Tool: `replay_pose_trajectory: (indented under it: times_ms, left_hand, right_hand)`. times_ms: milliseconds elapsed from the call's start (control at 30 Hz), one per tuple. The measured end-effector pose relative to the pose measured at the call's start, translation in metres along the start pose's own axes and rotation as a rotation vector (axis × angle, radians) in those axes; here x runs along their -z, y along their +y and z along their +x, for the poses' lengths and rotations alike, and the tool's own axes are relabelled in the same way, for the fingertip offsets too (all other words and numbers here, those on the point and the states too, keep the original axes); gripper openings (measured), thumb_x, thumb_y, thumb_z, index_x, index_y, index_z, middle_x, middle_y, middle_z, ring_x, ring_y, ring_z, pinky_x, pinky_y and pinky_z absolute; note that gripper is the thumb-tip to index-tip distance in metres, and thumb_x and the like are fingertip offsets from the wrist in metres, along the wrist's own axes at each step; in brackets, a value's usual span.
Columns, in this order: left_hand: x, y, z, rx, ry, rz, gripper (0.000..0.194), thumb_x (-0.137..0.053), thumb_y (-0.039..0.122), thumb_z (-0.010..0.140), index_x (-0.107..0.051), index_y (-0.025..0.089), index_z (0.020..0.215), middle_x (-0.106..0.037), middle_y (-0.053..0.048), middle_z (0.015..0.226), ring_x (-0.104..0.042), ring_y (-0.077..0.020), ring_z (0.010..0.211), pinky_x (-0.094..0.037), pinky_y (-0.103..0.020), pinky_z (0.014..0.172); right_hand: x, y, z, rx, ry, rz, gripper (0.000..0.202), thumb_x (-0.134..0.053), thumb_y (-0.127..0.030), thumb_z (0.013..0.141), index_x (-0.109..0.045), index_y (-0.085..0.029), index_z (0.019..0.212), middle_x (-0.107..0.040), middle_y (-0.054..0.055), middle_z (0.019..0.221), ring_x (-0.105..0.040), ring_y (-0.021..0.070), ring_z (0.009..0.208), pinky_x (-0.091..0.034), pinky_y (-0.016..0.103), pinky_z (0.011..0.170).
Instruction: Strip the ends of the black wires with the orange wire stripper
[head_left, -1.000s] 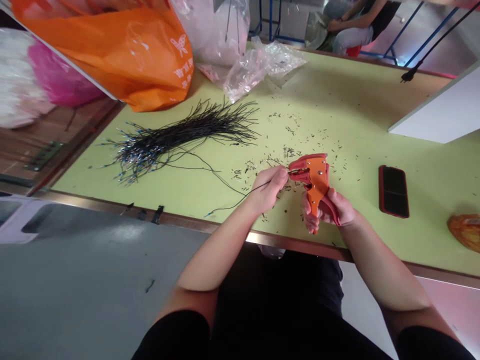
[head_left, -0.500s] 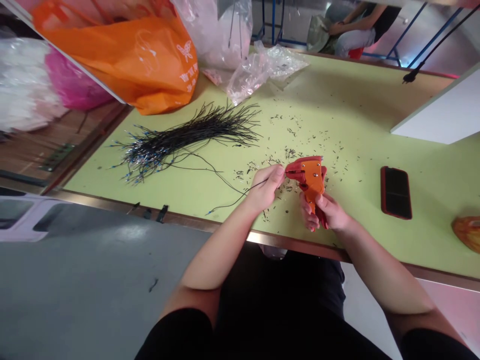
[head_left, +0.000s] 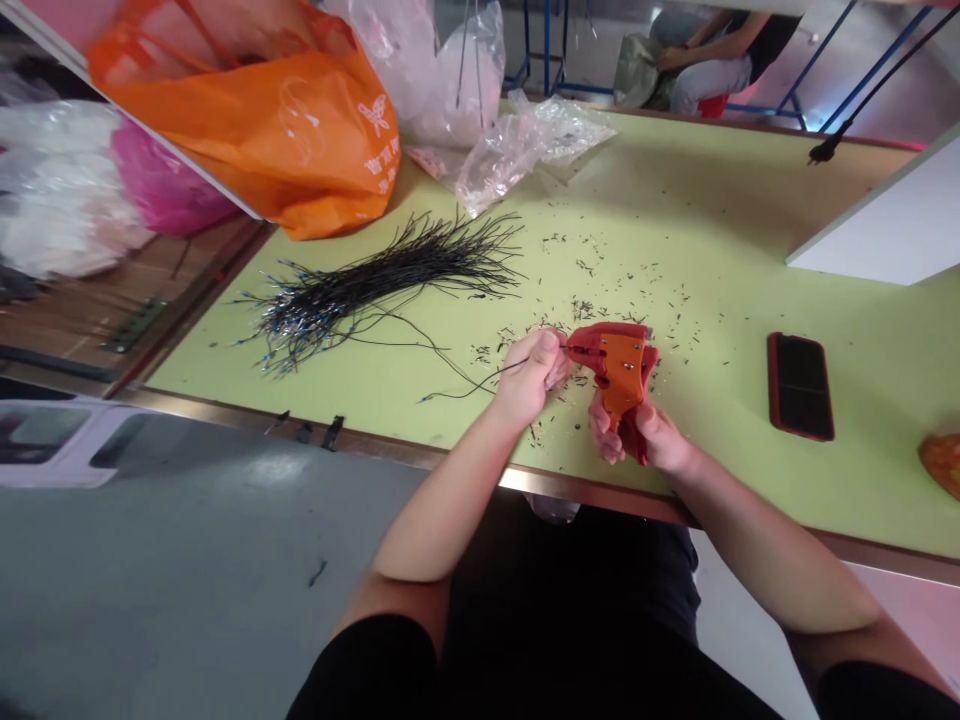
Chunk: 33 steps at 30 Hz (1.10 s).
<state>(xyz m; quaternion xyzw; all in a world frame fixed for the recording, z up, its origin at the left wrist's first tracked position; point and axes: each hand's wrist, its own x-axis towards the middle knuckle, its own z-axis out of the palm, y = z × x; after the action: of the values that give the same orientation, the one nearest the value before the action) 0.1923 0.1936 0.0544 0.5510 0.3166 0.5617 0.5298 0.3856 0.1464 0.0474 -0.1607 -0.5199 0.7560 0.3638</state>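
Across the green table [head_left: 705, 190], dark scraps [head_left: 583, 310] lay strewn, and a bundle of black wires [head_left: 394, 267] rested to the left. I saw the left hand [head_left: 525, 382] pinching one black wire [head_left: 513, 367] at the nose of a red-and-orange tool [head_left: 621, 372]; the right hand [head_left: 664, 437] had its fingers closed around the handles.
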Motion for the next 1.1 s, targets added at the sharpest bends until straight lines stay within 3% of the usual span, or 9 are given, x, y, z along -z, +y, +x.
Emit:
replay_pose_trajectory:
  times_ms: [300,433,500,567,633,733,833,1000,1100]
  left_hand:
    - [-0.009,0.019,-0.001,0.0,-0.032,-0.308,0.072,-0.064,0.077,0.099,-0.032,0.023,0.065,-0.027,0.012,0.044,-0.026,-0.0057,0.035,-0.032,-0.023,0.04]
    - [-0.016,0.025,-0.005,0.194,0.064,-0.542,0.072,-0.076,0.072,0.094,-0.038,0.021,0.059,-0.029,0.011,0.043,-0.029,-0.0048,0.035,-0.031,-0.021,0.039]
    - [-0.015,0.031,-0.004,0.334,0.142,-0.626,0.069,-0.074,0.065,0.099,-0.04,0.021,0.058,-0.029,0.01,0.043,-0.03,-0.0055,0.035,-0.028,-0.022,0.039]
    - [-0.006,0.038,0.001,0.376,0.231,-0.673,0.07,-0.065,0.061,0.106,-0.038,0.021,0.056,-0.027,0.009,0.043,-0.028,-0.0064,0.035,-0.025,-0.023,0.038]
    - [0.011,0.045,0.009,0.254,0.381,-0.695,0.074,-0.056,0.061,0.11,-0.029,0.021,0.054,-0.021,0.009,0.045,-0.023,-0.0062,0.036,-0.022,-0.024,0.038]
    - [0.033,0.05,0.02,0.102,0.546,-0.635,0.075,-0.055,0.06,0.111,-0.026,0.02,0.055,-0.02,0.008,0.048,-0.017,-0.0055,0.038,-0.021,-0.024,0.04]
    - [0.032,0.042,0.02,0.131,0.461,-0.528,0.076,-0.055,0.066,0.108,-0.031,0.02,0.053,-0.023,0.008,0.046,-0.023,-0.0062,0.037,-0.025,-0.024,0.041]
    - [0.014,0.019,0.005,-0.079,0.313,-0.204,0.073,-0.069,0.074,0.097,-0.043,0.021,0.054,-0.034,0.006,0.048,-0.037,-0.0082,0.043,-0.032,-0.026,0.047]
    - [0.014,0.01,-0.001,-0.192,0.253,0.018,0.07,-0.065,0.073,0.101,-0.049,0.021,0.056,-0.044,0.004,0.052,-0.042,-0.0089,0.049,-0.032,-0.028,0.051]
  right_hand:
    - [-0.006,0.003,-0.003,-0.014,-0.002,0.047,0.066,-0.068,-0.086,0.092,-0.06,-0.02,0.095,-0.05,-0.009,0.066,-0.041,0.008,0.047,-0.046,0.022,0.049]
    - [-0.013,0.007,-0.001,-0.025,0.012,0.052,0.073,-0.07,-0.092,0.084,-0.061,-0.021,0.098,-0.052,-0.007,0.069,-0.047,0.0104,0.052,-0.044,0.023,0.05]
    - [-0.016,0.004,0.0,-0.015,0.005,0.034,0.075,-0.069,-0.093,0.083,-0.064,-0.02,0.101,-0.055,-0.005,0.071,-0.052,0.0128,0.055,-0.043,0.025,0.05]
    - [-0.014,-0.006,0.0,0.062,0.032,0.023,0.067,-0.07,-0.088,0.089,-0.066,-0.021,0.098,-0.053,-0.004,0.07,-0.051,0.0143,0.055,-0.044,0.027,0.051]
    - [-0.006,-0.024,-0.004,0.215,0.128,0.047,0.054,-0.068,-0.079,0.097,-0.067,-0.025,0.091,-0.046,-0.006,0.064,-0.045,0.0149,0.051,-0.044,0.029,0.051]
    - [0.013,-0.051,-0.01,0.346,0.341,0.124,0.058,-0.064,-0.086,0.094,-0.065,-0.028,0.084,-0.033,-0.008,0.059,-0.025,0.014,0.047,-0.036,0.03,0.047]
    - [0.021,-0.058,-0.008,0.274,0.442,0.054,0.056,-0.068,-0.084,0.091,-0.067,-0.029,0.083,-0.036,-0.006,0.061,-0.026,0.0153,0.05,-0.04,0.032,0.05]
    - [0.002,-0.033,0.006,0.246,0.319,0.025,0.051,-0.07,-0.076,0.095,-0.071,-0.025,0.094,-0.05,-0.003,0.069,-0.044,0.0168,0.057,-0.052,0.035,0.06]
    - [-0.004,-0.021,0.009,0.208,0.249,0.019,0.048,-0.07,-0.071,0.097,-0.073,-0.023,0.101,-0.06,0.0,0.075,-0.056,0.0193,0.065,-0.058,0.038,0.068]
